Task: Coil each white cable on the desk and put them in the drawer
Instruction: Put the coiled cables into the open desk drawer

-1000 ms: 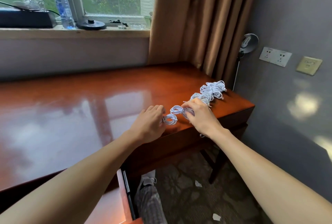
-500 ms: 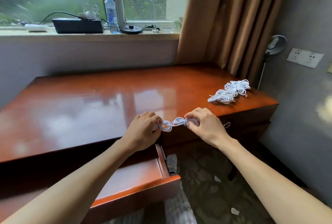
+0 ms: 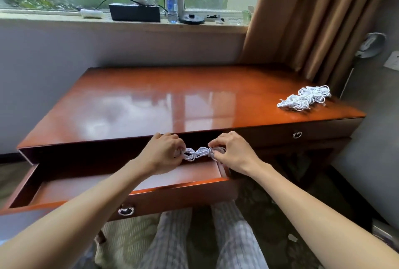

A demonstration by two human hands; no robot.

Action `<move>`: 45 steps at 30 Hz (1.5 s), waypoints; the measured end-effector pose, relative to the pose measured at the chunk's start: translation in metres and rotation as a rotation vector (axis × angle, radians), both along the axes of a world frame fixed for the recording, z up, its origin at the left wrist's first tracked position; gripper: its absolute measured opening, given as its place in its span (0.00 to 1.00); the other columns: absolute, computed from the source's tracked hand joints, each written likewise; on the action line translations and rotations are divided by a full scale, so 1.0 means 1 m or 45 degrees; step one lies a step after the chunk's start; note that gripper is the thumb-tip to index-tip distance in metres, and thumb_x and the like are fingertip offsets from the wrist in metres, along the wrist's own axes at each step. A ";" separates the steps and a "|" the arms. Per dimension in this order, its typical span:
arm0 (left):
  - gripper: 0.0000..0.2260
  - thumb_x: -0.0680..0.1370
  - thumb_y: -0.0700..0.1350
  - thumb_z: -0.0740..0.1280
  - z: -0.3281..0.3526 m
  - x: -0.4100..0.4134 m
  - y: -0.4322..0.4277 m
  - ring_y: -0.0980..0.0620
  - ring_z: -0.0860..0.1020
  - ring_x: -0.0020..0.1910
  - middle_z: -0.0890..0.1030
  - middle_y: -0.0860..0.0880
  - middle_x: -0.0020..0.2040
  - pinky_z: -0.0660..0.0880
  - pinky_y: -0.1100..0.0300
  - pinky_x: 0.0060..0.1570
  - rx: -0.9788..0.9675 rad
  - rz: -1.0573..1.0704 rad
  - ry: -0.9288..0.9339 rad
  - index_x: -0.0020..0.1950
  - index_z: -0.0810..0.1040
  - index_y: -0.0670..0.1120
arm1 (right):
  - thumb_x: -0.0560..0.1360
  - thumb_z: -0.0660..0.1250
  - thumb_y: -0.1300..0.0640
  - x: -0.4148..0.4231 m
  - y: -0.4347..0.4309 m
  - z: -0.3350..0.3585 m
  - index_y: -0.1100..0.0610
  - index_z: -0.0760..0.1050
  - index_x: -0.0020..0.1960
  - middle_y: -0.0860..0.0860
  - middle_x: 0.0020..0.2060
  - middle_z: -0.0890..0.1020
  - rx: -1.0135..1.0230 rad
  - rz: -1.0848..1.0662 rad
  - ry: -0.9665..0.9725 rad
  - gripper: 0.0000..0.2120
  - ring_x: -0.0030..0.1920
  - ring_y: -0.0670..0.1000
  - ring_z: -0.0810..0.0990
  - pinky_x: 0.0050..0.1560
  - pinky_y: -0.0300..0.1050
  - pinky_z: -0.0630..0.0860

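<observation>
Student: Progress at this stage?

Tutor: Early, by my judgement. One white cable [image 3: 197, 153], bunched into loops, spans the gap between the left hand [image 3: 164, 152] and the right hand [image 3: 233, 152], above the rear right part of the open drawer [image 3: 172, 198]. On both hands the fingers are curled, each hand pinching one end of the bundle. The visible drawer floor carries no cable; its back lies in shadow under the worktop [image 3: 172, 100].

Student: Remaining work?

Tutor: The held cable is not yet laid in the drawer. A heap of white cables [image 3: 305, 98], seemingly looped already, lies at the far right corner of the worktop, well apart from the hands. All of it is yet to be stowed.

Student: Counts?

Tutor: Hands, two. Cable in hand, one. Heap, one; its coils overlap, perhaps three or four, and the exact number cannot be told. Drawers, two: one pulled out, and one closed drawer [image 3: 313, 132] to its right.
</observation>
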State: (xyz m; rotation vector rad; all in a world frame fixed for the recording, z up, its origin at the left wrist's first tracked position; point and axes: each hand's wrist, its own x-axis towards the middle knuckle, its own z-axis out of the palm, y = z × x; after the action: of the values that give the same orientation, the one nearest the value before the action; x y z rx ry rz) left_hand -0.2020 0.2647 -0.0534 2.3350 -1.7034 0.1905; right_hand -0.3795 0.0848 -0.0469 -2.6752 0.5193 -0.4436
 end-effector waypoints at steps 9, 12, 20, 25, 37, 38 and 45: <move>0.08 0.77 0.55 0.68 -0.022 0.008 0.032 0.55 0.77 0.55 0.81 0.58 0.52 0.72 0.54 0.56 0.185 0.061 0.219 0.54 0.81 0.56 | 0.71 0.70 0.43 0.013 0.020 -0.025 0.33 0.79 0.47 0.38 0.54 0.80 0.136 0.023 0.330 0.05 0.65 0.51 0.67 0.64 0.46 0.56; 0.09 0.75 0.54 0.70 -0.027 0.008 0.035 0.55 0.77 0.54 0.82 0.58 0.52 0.73 0.53 0.56 0.223 0.062 0.315 0.54 0.81 0.56 | 0.73 0.69 0.46 0.014 0.019 -0.027 0.30 0.77 0.43 0.37 0.53 0.80 0.129 0.058 0.405 0.08 0.65 0.51 0.66 0.64 0.45 0.55; 0.10 0.73 0.55 0.72 -0.028 0.006 0.031 0.57 0.78 0.48 0.80 0.60 0.47 0.77 0.56 0.50 0.293 0.072 0.518 0.53 0.82 0.57 | 0.78 0.64 0.59 0.013 0.027 -0.017 0.42 0.85 0.51 0.40 0.53 0.84 0.148 0.093 0.359 0.15 0.59 0.45 0.69 0.72 0.52 0.59; 0.12 0.70 0.58 0.74 -0.031 0.006 0.030 0.58 0.80 0.44 0.83 0.58 0.47 0.80 0.52 0.49 0.329 0.048 0.660 0.50 0.83 0.56 | 0.77 0.64 0.56 0.008 0.026 -0.014 0.42 0.84 0.52 0.42 0.51 0.83 0.229 0.103 0.429 0.13 0.60 0.49 0.69 0.72 0.50 0.63; 0.19 0.67 0.70 0.65 -0.027 0.005 0.032 0.59 0.80 0.42 0.83 0.58 0.43 0.80 0.52 0.46 0.394 0.037 0.664 0.46 0.82 0.59 | 0.74 0.60 0.46 0.006 0.019 -0.030 0.32 0.80 0.40 0.40 0.44 0.83 0.250 0.031 0.443 0.12 0.63 0.53 0.70 0.70 0.56 0.69; 0.17 0.68 0.69 0.65 -0.028 0.005 0.031 0.59 0.80 0.43 0.82 0.58 0.44 0.80 0.53 0.46 0.406 0.040 0.636 0.46 0.81 0.59 | 0.75 0.61 0.47 0.006 0.019 -0.029 0.32 0.80 0.42 0.39 0.43 0.82 0.258 0.036 0.439 0.12 0.63 0.53 0.70 0.70 0.55 0.68; 0.16 0.70 0.67 0.66 -0.028 0.004 0.030 0.60 0.79 0.46 0.81 0.59 0.46 0.79 0.53 0.48 0.415 0.028 0.606 0.46 0.81 0.57 | 0.78 0.61 0.50 0.006 0.019 -0.029 0.40 0.84 0.53 0.38 0.46 0.81 0.312 0.043 0.467 0.13 0.68 0.53 0.61 0.72 0.51 0.60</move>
State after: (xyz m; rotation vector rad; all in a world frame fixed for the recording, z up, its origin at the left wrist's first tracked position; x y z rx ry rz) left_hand -0.1982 0.2943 -0.0809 2.3558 -1.5522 -0.6344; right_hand -0.3737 0.1035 -0.0760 -2.5260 0.5875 0.1204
